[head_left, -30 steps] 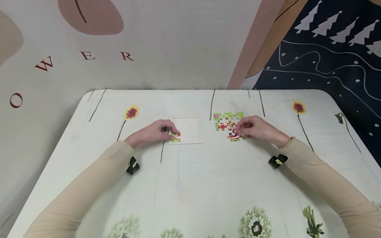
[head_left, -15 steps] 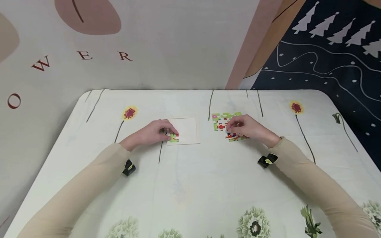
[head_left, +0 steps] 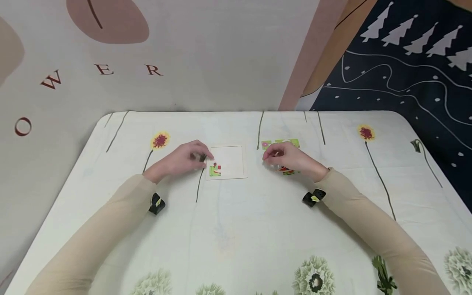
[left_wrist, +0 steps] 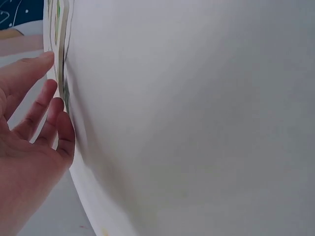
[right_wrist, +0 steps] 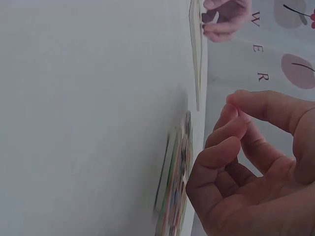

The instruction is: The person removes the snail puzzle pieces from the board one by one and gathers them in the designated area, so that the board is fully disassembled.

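Note:
A small green and red jigsaw piece lies in the lower left corner of the white puzzle tray. Just left of this tray is my left hand, thumb and index finger apart with nothing between them. My right hand hovers over a group of colourful jigsaw pieces and covers many of them. Its thumb tip meets the fingertips, and nothing shows between them in the right wrist view. Edge-on, the pieces appear there beside the curled fingers.
A white cloth printed with flowers covers the table. Behind it stands a pale wall with printed letters. A dark panel with white trees hangs at the right. Each sleeve carries a small black wrist camera.
My left hand has let go of the piece in the tray and drawn slightly left and back. The right hand has moved left across the pieces, uncovering some and covering others.

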The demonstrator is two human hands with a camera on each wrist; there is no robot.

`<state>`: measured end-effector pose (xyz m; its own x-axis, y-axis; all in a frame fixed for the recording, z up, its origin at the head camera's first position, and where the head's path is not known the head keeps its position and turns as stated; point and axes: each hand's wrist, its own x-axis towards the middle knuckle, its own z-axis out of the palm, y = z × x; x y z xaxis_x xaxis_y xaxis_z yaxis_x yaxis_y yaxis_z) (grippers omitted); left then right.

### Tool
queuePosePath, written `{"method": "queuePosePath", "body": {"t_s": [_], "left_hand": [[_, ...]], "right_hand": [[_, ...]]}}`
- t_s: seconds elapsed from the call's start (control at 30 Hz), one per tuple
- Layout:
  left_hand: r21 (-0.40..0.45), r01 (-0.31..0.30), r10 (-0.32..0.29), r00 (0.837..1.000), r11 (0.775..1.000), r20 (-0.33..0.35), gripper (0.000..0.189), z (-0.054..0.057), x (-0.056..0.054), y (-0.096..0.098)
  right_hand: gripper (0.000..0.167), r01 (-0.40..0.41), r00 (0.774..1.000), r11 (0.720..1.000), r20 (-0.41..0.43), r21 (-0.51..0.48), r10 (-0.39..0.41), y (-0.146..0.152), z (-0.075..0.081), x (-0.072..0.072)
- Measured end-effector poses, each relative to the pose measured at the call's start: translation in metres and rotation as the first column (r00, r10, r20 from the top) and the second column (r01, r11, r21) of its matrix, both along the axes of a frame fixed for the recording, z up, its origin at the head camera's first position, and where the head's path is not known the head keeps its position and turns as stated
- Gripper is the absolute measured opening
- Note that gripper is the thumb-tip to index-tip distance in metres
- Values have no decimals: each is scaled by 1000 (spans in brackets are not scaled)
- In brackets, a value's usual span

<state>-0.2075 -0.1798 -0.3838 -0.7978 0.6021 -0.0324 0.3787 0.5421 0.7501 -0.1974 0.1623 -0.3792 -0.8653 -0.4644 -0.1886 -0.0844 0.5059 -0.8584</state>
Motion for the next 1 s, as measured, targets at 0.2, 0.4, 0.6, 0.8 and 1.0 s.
{"method": "queuePosePath", "body": {"t_s": [0.2,0.4,0.6,0.8,1.0], "left_hand": [[-30,-22,22,1000,999,-8,24,-2,-9,-2],[-52,-32,33,999,998,12,33,-3,-14,-2],[-49,-14,17,998,999,64,41,-5,-18,-2],[-86,13,-8,998,996,62,46,-7,-20,-2],[-103,51,-47,998,993,38,48,-7,-21,-2]], "right_hand": [[11,-28,1000,999,-7,-35,28,-13,-1,-2],[14,-69,998,997,-15,-17,69,-29,-1,-2],[15,-106,994,994,9,-21,106,-45,2,-3],[17,-137,990,991,37,-10,137,-59,4,-3],[17,-203,979,979,14,18,203,-74,0,-4]]}}
